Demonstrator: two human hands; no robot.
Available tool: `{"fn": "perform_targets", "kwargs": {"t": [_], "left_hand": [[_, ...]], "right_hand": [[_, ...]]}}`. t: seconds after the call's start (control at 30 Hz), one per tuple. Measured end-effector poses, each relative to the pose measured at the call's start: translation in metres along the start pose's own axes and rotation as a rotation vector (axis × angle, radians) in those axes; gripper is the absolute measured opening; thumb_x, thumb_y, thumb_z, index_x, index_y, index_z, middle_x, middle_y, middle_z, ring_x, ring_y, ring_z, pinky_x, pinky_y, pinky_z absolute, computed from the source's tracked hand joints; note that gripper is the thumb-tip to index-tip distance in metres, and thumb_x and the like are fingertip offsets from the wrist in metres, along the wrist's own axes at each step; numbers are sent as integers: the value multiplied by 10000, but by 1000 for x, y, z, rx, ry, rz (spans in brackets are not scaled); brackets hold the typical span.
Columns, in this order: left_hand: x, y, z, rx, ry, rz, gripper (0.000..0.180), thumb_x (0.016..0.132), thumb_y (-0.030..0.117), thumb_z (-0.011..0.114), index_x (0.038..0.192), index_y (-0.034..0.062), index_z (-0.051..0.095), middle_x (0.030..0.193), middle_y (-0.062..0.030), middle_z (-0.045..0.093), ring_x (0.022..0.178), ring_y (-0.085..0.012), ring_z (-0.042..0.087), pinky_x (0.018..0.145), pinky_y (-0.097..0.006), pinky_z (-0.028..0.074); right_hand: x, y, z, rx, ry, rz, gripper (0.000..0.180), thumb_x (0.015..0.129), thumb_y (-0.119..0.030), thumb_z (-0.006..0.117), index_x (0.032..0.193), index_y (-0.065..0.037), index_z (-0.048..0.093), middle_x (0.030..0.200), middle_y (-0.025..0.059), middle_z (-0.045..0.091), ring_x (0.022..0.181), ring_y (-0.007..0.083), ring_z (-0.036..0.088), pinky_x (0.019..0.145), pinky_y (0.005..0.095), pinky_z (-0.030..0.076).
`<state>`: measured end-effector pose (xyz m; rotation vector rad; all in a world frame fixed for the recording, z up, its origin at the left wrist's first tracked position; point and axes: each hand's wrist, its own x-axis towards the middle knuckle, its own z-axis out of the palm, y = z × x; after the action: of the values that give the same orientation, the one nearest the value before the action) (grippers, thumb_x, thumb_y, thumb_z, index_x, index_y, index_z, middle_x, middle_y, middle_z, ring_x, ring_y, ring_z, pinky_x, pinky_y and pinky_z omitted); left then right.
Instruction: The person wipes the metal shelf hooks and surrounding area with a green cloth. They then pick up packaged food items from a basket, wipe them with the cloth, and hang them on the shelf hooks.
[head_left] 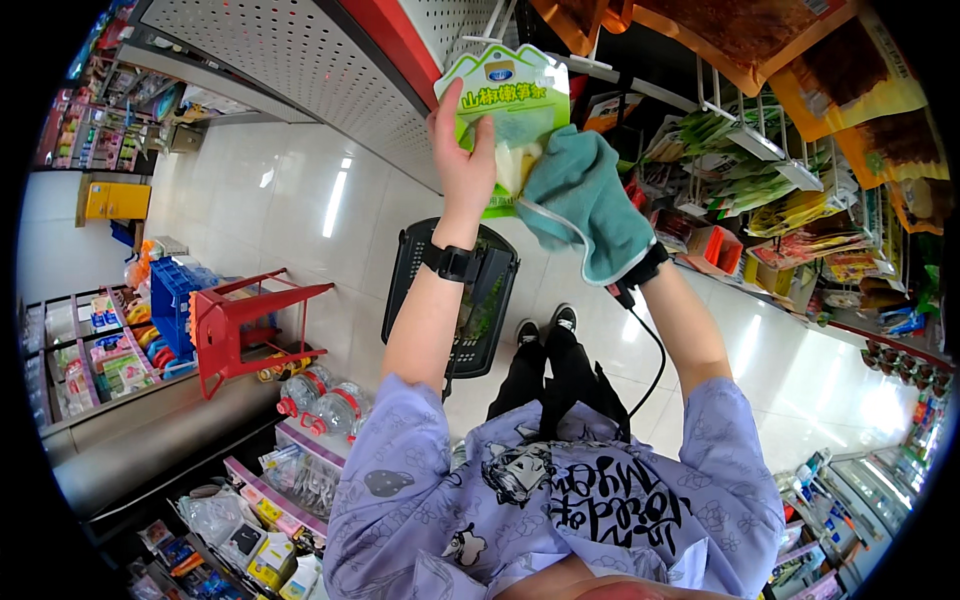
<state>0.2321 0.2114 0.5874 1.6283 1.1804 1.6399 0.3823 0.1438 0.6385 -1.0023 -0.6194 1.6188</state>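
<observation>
Left hand [466, 150]: closing its grip on the left side of the packet [518, 125], thumb lying over the front.
Right hand: hiding under the teal cloth [585, 195]; I cannot tell how open its grip is.
Packet: standing upright in the left hand, the cloth overlapping its right edge.
Basket [403, 275]: sitting on the floor [300, 200], below the left forearm.
Stool [232, 320]: standing to the left, bottles [335, 405] crowding near it.

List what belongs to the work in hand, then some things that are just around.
In hand:
green packet, held by the left hand
teal cloth, covering the right hand

Just around:
red stool
blue crate
clear bottles
</observation>
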Motion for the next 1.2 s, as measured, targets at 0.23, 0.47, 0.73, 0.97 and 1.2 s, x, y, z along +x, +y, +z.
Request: {"fn": "perform_targets", "kwargs": {"t": [0.23, 0.47, 0.73, 0.97, 1.2], "left_hand": [[5, 2, 8, 152, 5, 1, 539, 792, 21, 540, 1296, 96, 363, 1148, -153, 381, 1055, -281, 412, 925, -364, 336], [9, -7, 15, 120, 12, -9, 561, 791, 8, 533, 1310, 100, 343, 1161, -162, 366, 1067, -288, 402, 928, -356, 331], [6, -7, 17, 192, 41, 16, 575, 792, 1, 528, 1322, 97, 326, 1153, -159, 366, 1046, -289, 411, 903, -349, 348], [9, -2, 25, 193, 40, -36, 597, 791, 9, 533, 1334, 81, 297, 1179, -193, 352, 1081, -316, 371, 924, -364, 321], [3, -5, 36, 270, -97, -123, 777, 776, 112, 591, 1380, 51, 105, 1313, -344, 146, 1234, -448, 184, 1006, -433, 220]], "right_hand": [[27, -2, -24, -118, -142, -124, 175, 868, -187, 433, 910, -37, 512, 844, 92, 582, 746, 177, 548, 671, 264, 454], [36, 6, -28, -238, -109, -201, 163, 847, -169, 475, 936, -38, 510, 872, 87, 577, 768, 170, 547, 697, 271, 455], [37, 6, -35, -275, -91, -212, 182, 822, -148, 522, 967, -39, 507, 905, 82, 571, 794, 162, 545, 727, 279, 456], [46, 7, -40, -250, -48, -183, 221, 801, -129, 564, 994, -39, 505, 933, 78, 566, 817, 155, 543, 753, 286, 457], [67, 7, -41, 172, 35, -31, 179, 844, -120, 499, 1005, -40, 504, 950, 86, 571, 807, 189, 565, 731, 325, 481]]}}
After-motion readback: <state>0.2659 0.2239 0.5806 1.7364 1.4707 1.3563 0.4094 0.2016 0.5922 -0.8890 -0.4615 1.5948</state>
